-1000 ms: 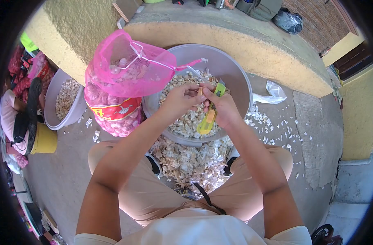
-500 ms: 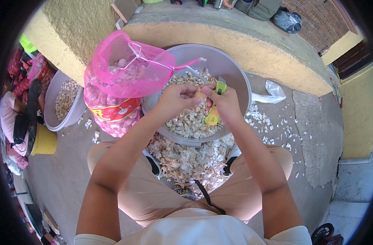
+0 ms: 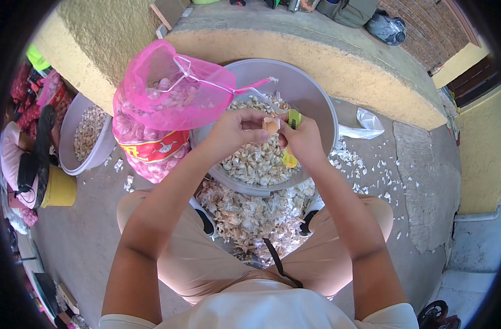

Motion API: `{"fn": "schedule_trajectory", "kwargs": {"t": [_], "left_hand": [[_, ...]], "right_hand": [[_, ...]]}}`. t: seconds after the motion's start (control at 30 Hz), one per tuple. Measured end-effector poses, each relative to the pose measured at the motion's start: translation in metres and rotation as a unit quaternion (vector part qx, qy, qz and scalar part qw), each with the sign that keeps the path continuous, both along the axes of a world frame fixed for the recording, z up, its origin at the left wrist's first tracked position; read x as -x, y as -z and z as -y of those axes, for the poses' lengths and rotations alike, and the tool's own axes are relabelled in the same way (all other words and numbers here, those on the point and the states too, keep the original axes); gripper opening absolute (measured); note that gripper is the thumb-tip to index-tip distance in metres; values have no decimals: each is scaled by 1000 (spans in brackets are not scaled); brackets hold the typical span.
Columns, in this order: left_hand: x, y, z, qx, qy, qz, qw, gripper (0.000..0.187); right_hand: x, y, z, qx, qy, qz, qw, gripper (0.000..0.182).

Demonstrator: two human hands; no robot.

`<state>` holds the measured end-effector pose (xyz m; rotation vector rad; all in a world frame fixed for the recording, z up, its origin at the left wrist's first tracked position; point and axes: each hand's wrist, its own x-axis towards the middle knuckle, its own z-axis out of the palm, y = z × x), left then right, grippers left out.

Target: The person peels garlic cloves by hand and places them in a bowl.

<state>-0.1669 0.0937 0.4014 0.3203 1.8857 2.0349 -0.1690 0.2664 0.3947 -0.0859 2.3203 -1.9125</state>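
My left hand (image 3: 235,131) pinches a garlic clove (image 3: 271,125) over a large grey bowl (image 3: 311,96) full of garlic cloves. My right hand (image 3: 302,141) grips a yellow-green utility knife (image 3: 291,140), its tip against the clove. Both hands meet above the bowl's middle. Most of the knife handle is hidden inside my right fist.
A pink mesh sack of garlic (image 3: 162,109) leans on the bowl's left rim. Peeled skins (image 3: 250,214) pile on the ground between my knees. A second grey bowl (image 3: 86,134) stands at left beside a seated person (image 3: 20,159). A curved concrete ledge (image 3: 338,60) rises behind.
Both hands rose slightly and drew together. The knife turned more upright in my right fist, so less of its handle shows. The clove is now more exposed between my fingers.
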Motion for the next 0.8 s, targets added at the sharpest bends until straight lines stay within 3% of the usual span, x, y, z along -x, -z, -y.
{"fn": "schedule_trajectory", "kwargs": {"t": [0.2, 0.3, 0.6, 0.7, 0.8], "left_hand": [[5, 5, 5, -14, -14, 20, 1000, 35], [6, 7, 6, 2, -14, 15, 1000, 35], [5, 7, 2, 10, -14, 16, 1000, 35], [4, 7, 2, -12, -19, 20, 1000, 34], [5, 10, 3, -16, -24, 21, 999, 34]], "right_hand": [[-3, -21, -1, 179, 13, 79, 981, 17], [-4, -21, -1, 79, -11, 32, 996, 19], [-1, -6, -2, 14, 2, 23, 1000, 20], [1, -4, -5, 10, 25, 33, 999, 21], [1, -11, -4, 101, 18, 68, 992, 24]]}}
